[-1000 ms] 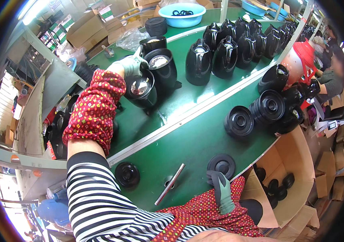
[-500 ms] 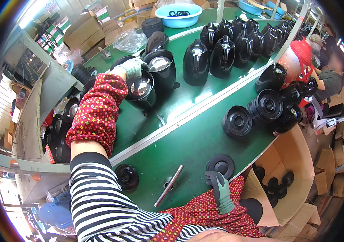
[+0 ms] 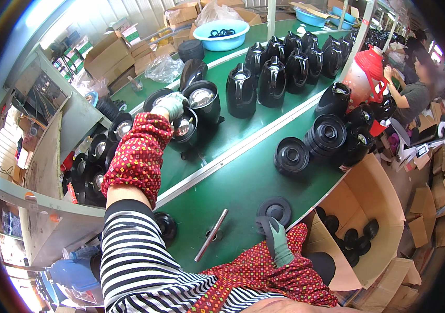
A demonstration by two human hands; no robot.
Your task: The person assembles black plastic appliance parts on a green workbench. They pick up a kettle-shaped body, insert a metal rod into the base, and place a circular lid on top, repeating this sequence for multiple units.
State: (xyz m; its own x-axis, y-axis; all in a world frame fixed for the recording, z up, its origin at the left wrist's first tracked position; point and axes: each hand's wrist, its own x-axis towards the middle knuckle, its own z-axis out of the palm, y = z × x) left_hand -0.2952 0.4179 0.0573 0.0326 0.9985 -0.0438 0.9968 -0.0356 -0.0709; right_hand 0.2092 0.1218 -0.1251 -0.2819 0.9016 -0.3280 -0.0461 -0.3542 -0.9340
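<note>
My left hand (image 3: 172,106), in a pale glove, is closed on the rim of a black jug body (image 3: 187,137) with a shiny silver liner. Touching distance away, another open black jug body (image 3: 205,110) stands to its right, and a third (image 3: 154,99) is partly hidden behind my hand. My right hand (image 3: 275,241), in a grey-green glove, is low at the bench's near edge. Its fingers are closed at the near edge of a flat black ringed disc (image 3: 274,209). A metal rod (image 3: 211,235) lies slanted to the left of that hand.
Finished-looking black jugs (image 3: 241,93) stand in rows across a pale rail (image 3: 222,158). Stacked black round parts (image 3: 326,134) sit at right, above an open carton (image 3: 374,203). A blue basin (image 3: 221,35) and a red-and-white jug (image 3: 363,73) are farther off. A co-worker (image 3: 415,88) sits at right.
The view has shifted, so most of the bench appears lower and farther left. My left hand stays at the jug rim, and my right hand stays by the disc.
</note>
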